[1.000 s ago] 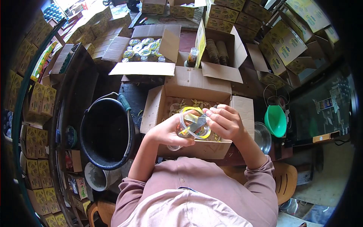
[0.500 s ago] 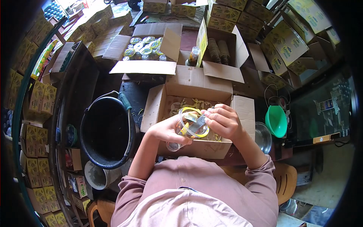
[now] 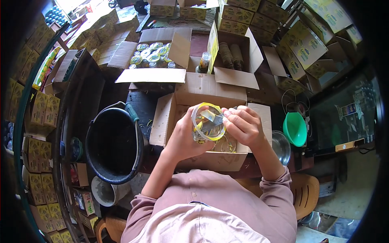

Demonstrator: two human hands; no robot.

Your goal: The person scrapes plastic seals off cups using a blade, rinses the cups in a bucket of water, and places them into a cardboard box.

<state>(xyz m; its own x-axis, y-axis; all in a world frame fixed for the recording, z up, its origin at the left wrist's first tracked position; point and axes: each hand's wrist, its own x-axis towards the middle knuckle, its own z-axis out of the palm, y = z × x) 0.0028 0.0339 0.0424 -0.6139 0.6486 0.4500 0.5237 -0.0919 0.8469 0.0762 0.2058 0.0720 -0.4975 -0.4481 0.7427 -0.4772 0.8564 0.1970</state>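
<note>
Above an open cardboard box, my left hand is wrapped round a clear round plastic container with a yellow edge, its round face turned up toward me. My right hand pinches a flat grey blade that reaches across the container's mouth. The blade's handle is hidden by my fingers. Thin yellow scraps lie in the box below my hands.
A black bucket stands left of the box. A green bowl and a metal bowl are to the right. Behind are a box of lidded jars, a standing jar and a box with cup stacks.
My left hand has raised and turned the container so that its round opening faces up more. The blade in my right hand has moved slightly right and up.
</note>
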